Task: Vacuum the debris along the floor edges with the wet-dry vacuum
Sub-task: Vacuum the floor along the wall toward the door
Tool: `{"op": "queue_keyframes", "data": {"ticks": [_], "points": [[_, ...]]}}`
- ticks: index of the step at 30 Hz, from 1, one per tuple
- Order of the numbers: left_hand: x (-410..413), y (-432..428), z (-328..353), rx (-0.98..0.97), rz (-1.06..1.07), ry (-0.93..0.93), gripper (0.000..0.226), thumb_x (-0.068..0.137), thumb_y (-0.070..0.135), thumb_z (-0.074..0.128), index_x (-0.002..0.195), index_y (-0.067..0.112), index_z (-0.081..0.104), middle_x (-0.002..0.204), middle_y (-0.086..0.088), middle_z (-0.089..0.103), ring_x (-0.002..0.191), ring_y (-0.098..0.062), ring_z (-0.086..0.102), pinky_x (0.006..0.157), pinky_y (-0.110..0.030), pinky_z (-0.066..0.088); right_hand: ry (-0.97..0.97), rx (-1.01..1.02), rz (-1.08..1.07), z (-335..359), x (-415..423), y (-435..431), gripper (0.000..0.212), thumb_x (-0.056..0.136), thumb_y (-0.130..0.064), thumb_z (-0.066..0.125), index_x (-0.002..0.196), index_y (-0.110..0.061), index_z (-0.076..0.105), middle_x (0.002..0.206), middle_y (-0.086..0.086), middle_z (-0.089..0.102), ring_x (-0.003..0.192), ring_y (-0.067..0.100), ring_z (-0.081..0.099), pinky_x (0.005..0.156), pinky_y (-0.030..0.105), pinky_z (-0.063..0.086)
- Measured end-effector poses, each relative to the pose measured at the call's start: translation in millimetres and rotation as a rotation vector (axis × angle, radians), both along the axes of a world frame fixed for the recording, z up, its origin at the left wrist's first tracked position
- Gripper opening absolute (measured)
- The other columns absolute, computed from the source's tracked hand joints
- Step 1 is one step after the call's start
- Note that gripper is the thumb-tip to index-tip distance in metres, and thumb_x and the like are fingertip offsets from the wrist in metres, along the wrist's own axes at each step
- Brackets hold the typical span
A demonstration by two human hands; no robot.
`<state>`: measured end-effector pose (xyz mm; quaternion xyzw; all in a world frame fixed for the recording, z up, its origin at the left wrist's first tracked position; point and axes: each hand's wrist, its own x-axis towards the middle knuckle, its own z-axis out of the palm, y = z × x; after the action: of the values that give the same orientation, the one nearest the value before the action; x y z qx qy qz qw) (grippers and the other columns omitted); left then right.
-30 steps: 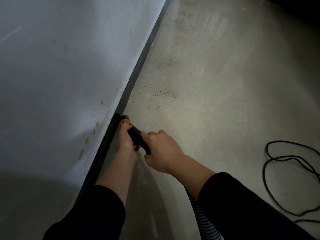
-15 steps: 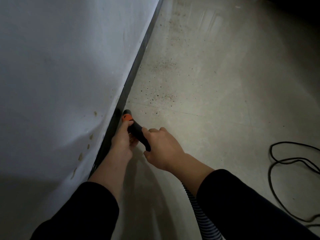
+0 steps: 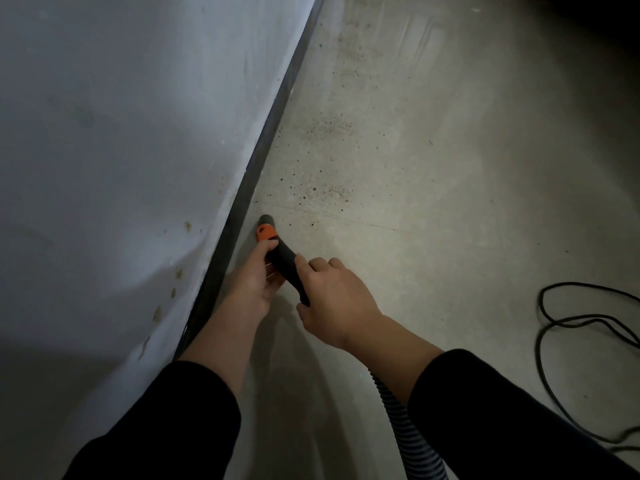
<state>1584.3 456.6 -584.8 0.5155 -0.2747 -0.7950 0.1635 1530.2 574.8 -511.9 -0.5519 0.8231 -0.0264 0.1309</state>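
Nozzle [image 3: 268, 230]: tip down at the floor [image 3: 433, 209], just beside the baseboard [image 3: 270, 133] | Left hand [image 3: 254, 277]: fingers curled round nozzle behind its orange collar | Right hand [image 3: 334, 299]: fingers wrapped round nozzle's rear | Hose [image 3: 405, 424]: ribbed, under right arm | Debris [image 3: 322, 194]: specks ahead of tip | Cord [image 3: 554, 323]: looped, far right

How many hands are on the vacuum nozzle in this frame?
2. The left hand grips the nozzle near its orange collar, beside the baseboard; the right hand holds it farther back, toward the ribbed hose.
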Motion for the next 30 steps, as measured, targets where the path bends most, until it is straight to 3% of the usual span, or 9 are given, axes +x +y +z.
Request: {"op": "queue_keyframes", "data": {"ticks": [6, 13, 22, 30], "points": [[-10.4, 13.0, -4.3, 0.020, -0.022, -0.001, 0.043, 0.088, 0.025, 0.068, 0.125, 0.004, 0.060, 0.111, -0.014, 0.068, 0.101, -0.023, 0.067, 0.058, -0.023, 0.055, 0.014, 0.000, -0.034, 2.5, -7.0, 17.5, 0.068, 0.089, -0.027, 0.056, 0.147, -0.011, 0.024, 0.124, 0.010, 0.051, 0.106, 0.027, 0.047, 0.083, 0.036, 0.045], [-34.1, 34.6, -1.1, 0.023, -0.028, 0.025, 0.041, 0.088, 0.022, 0.069, 0.123, 0.001, 0.061, 0.107, -0.014, 0.070, 0.096, -0.022, 0.068, 0.054, -0.022, 0.056, 0.027, -0.001, -0.095, 9.3, -20.1, 36.4, 0.058, 0.087, -0.025, 0.055, 0.140, -0.012, 0.033, 0.116, 0.008, 0.054, 0.102, 0.026, 0.048, 0.072, 0.032, 0.037], [-58.9, 53.0, 1.5, 0.029, -0.103, 0.024, 0.036, 0.090, 0.023, 0.068, 0.119, 0.003, 0.062, 0.105, -0.014, 0.070, 0.092, -0.021, 0.069, 0.058, -0.023, 0.055, 0.026, 0.026, -0.165, 18.0, -35.3, 54.6, 0.047, 0.087, -0.025, 0.056, 0.130, -0.012, 0.040, 0.111, 0.008, 0.054, 0.099, 0.026, 0.048, 0.068, 0.031, 0.035], [-78.8, 79.0, 4.2, 0.036, -0.171, 0.002, 0.047, 0.088, 0.027, 0.071, 0.125, 0.000, 0.059, 0.111, -0.016, 0.069, 0.095, -0.023, 0.069, 0.064, -0.026, 0.056, 0.022, 0.042, -0.235, 20.9, -47.9, 81.2, 0.042, 0.086, -0.022, 0.054, 0.125, -0.012, 0.043, 0.107, 0.008, 0.053, 0.097, 0.026, 0.049, 0.066, 0.032, 0.034]]}}
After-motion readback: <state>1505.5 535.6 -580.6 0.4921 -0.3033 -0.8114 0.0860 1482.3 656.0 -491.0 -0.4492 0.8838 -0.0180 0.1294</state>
